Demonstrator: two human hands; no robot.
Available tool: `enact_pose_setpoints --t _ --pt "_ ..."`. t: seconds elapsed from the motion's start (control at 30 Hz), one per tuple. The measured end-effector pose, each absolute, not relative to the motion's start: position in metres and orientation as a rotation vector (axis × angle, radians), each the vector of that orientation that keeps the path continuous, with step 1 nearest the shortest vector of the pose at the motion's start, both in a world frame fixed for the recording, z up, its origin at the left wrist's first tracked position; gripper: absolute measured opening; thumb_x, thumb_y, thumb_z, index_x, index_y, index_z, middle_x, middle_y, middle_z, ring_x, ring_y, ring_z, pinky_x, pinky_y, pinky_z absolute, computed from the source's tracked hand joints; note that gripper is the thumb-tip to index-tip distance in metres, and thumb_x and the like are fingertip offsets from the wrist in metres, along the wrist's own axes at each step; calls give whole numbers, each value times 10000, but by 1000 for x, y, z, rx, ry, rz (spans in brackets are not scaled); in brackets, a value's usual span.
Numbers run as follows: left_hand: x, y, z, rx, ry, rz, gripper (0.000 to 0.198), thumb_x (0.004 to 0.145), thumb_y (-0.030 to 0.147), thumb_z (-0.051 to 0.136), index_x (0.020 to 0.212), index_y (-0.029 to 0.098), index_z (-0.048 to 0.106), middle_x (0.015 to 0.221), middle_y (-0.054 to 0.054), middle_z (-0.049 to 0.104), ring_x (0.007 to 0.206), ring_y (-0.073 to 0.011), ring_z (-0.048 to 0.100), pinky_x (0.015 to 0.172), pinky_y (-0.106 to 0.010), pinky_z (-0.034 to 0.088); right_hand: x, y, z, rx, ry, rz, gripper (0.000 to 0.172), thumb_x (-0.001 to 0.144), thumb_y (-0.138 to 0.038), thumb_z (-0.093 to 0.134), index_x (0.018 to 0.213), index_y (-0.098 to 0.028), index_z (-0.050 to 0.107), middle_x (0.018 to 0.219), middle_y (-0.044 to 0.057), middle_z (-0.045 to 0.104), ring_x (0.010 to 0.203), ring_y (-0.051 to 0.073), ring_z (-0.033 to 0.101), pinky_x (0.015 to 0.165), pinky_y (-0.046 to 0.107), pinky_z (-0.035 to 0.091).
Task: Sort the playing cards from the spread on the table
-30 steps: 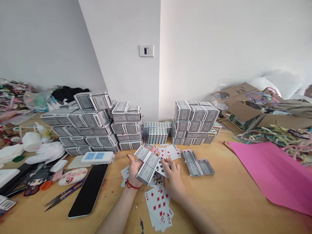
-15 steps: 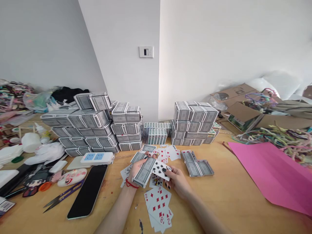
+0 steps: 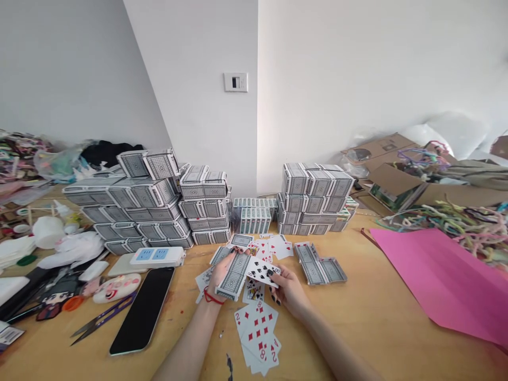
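Observation:
My left hand point(image 3: 220, 274) is wrapped round a deck of playing cards point(image 3: 234, 276), its patterned grey backs turned up. Between the thumb and fingers of my right hand point(image 3: 290, 290) is a face-up eight of spades point(image 3: 262, 271), close beside the deck's right side. Below both hands lies a fanned pile of red diamond cards point(image 3: 257, 334). Partly under the hands is a face card point(image 3: 254, 290). Red heart cards point(image 3: 280, 247) lie face up behind, and a face-down card point(image 3: 242, 241) rests near them. An opened card box point(image 3: 320, 264) lies to the right.
Stacked card boxes stand at the left point(image 3: 146, 211) and the right point(image 3: 315, 198), with smaller boxes point(image 3: 254, 219) between. A phone point(image 3: 143, 309), scissors point(image 3: 103, 317) and a power strip point(image 3: 156, 256) lie left. Pink paper point(image 3: 440, 280) and a cardboard box point(image 3: 428, 196) are right.
The eight of spades in my right hand has turned to lie flatter and shifted slightly right, away from the deck. My left hand keeps the deck in about the same place.

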State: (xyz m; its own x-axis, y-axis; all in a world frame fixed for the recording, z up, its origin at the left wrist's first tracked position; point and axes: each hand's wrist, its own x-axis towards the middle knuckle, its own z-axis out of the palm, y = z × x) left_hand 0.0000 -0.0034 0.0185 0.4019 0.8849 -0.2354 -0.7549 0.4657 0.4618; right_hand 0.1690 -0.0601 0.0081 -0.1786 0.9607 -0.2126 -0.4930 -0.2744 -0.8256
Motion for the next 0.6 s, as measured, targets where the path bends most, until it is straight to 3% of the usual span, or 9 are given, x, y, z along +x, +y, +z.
enact_pose_setpoints --t 0.2,0.6 --pt "0 -3 15 326 434 1026 179 809 167 428 872 132 592 860 -57 656 932 -190 584 890 -316 404 166 -61 6 -959 -788 1656 307 637 -334 627 824 -169 449 421 -80 513 271 58 423 274 145 260" --pt "7 -12 28 347 427 1063 122 794 152 451 744 155 563 845 -42 624 1018 -194 528 973 -350 309 166 -63 8 -994 -870 1658 290 660 -372 606 786 -183 426 449 -86 497 299 42 388 317 151 234"
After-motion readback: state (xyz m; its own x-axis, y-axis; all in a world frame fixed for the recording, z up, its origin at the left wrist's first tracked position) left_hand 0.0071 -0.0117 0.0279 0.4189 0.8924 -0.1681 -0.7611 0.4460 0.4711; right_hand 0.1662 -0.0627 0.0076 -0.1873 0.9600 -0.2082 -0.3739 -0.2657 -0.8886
